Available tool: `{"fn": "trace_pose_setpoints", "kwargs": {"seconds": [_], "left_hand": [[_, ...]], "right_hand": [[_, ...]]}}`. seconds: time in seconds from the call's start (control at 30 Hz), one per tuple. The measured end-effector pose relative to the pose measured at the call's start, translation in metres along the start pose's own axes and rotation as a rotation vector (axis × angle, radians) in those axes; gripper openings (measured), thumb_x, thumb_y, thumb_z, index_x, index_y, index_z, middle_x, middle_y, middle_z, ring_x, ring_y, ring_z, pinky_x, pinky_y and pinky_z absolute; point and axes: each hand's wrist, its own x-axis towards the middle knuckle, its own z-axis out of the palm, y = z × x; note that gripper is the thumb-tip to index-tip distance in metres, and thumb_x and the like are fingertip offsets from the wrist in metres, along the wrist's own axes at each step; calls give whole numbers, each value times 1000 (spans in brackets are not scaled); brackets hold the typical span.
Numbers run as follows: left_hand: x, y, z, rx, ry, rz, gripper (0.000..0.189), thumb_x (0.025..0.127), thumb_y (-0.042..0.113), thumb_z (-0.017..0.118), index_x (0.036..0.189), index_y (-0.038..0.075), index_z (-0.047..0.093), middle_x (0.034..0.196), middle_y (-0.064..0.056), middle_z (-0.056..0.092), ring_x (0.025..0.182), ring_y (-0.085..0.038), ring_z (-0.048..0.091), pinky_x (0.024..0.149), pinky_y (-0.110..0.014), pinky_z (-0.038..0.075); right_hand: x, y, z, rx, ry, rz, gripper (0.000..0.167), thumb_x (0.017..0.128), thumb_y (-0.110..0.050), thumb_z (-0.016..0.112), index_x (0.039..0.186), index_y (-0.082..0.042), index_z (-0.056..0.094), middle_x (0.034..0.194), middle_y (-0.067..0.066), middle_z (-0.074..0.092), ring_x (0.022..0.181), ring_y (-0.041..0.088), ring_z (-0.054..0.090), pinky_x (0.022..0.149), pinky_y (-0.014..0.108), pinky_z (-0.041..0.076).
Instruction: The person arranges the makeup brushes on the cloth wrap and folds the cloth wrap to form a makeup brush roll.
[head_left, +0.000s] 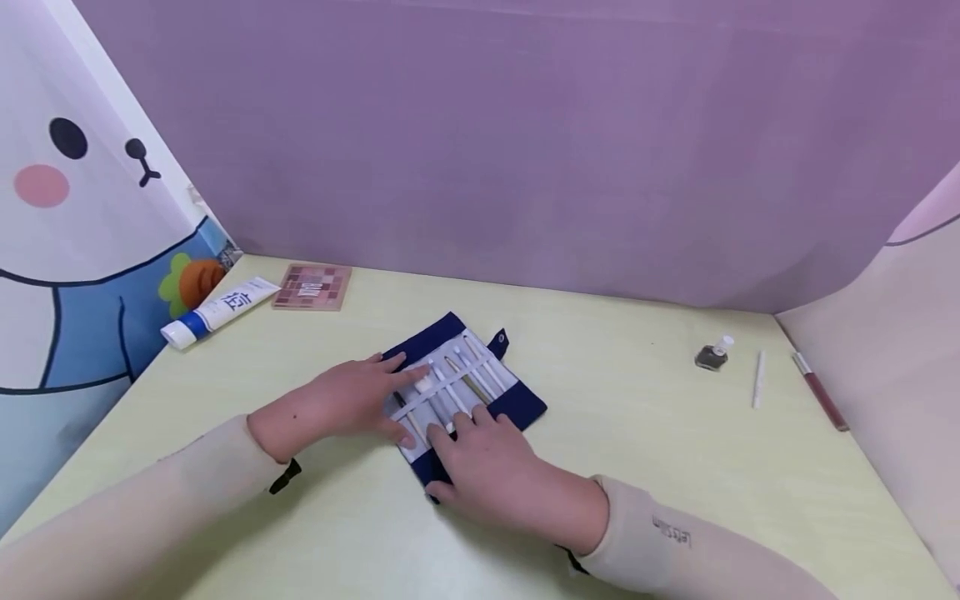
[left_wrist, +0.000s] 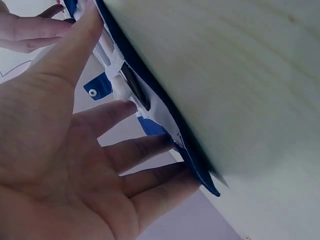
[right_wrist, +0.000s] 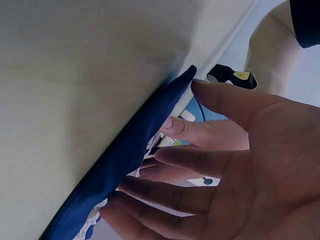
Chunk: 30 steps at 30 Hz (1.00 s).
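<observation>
A navy fabric roll-up case (head_left: 525,405) lies unfolded on the table, slanted in front of me. Its pale lining has a white elastic band that holds several slim sticks like pens or brushes, among them an olive one (head_left: 472,384); one dark tip (left_wrist: 135,86) shows in the left wrist view. My left hand (head_left: 348,402) spreads over the case's left side, fingertips at its far edge and thumb on the near lining. My right hand (head_left: 491,467) rests on the near navy flap (right_wrist: 135,145), fingers extended along it and thumb at its corner. A snap tab (head_left: 498,342) sticks out on the right.
At the back left lie a white and blue tube (head_left: 225,312) and a pink checked palette (head_left: 312,287). Farther right are a small dark bottle (head_left: 712,355), a thin white stick (head_left: 759,379) and a brownish-red tube (head_left: 823,395). A purple curtain (head_left: 570,150) hangs behind the table.
</observation>
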Motion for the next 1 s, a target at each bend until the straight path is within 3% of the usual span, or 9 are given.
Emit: {"fn": "trace_pose_setpoints", "kwargs": {"seconds": [0.17, 0.3, 0.5, 0.63, 0.73, 1.0], "left_hand": [[-2, 5, 1, -8, 20, -17, 106, 81, 70, 82, 165, 20, 43, 166, -32, 42, 149, -59, 45, 116, -66, 48], [-4, 10, 2, 41, 21, -24, 105, 83, 74, 77, 163, 14, 46, 164, -33, 44, 147, -58, 49, 115, -64, 50], [-11, 22, 4, 116, -15, -34, 108, 83, 80, 72, 158, 4, 52, 162, -30, 49, 145, -52, 55, 113, -60, 53], [-16, 30, 4, 108, -43, -21, 107, 82, 81, 73, 156, 6, 54, 161, -29, 50, 148, -50, 52, 118, -58, 50], [-19, 33, 4, 93, -57, 4, 104, 81, 79, 76, 155, 8, 57, 160, -28, 52, 152, -48, 48, 122, -58, 46], [-25, 27, 1, 33, -83, 104, 82, 83, 59, 85, 152, 20, 62, 159, -23, 55, 152, -42, 51, 121, -58, 47]], "right_hand": [[-1, -4, 2, -13, 6, 10, 79, 95, -72, 65, 151, -17, 58, 136, 15, 71, 121, 29, 63, 86, 44, 61], [-6, 3, 3, -15, 18, 0, 80, 94, -67, 71, 150, -12, 58, 132, 14, 71, 118, 27, 63, 88, 40, 61], [-16, 31, 2, 53, -30, -23, 80, 97, -52, 76, 155, -2, 53, 152, 15, 62, 140, 30, 60, 114, 43, 55], [-24, 50, 2, 133, -86, -7, 80, 99, -46, 76, 161, -5, 46, 166, 13, 50, 155, 33, 48, 124, 50, 46], [-29, 64, 5, 193, -96, -1, 76, 101, -38, 76, 163, -8, 44, 169, 11, 47, 158, 35, 43, 125, 57, 44], [-40, 95, 17, 267, 25, -97, 66, 97, -14, 79, 157, -6, 52, 163, 16, 52, 152, 37, 50, 122, 53, 48]]}}
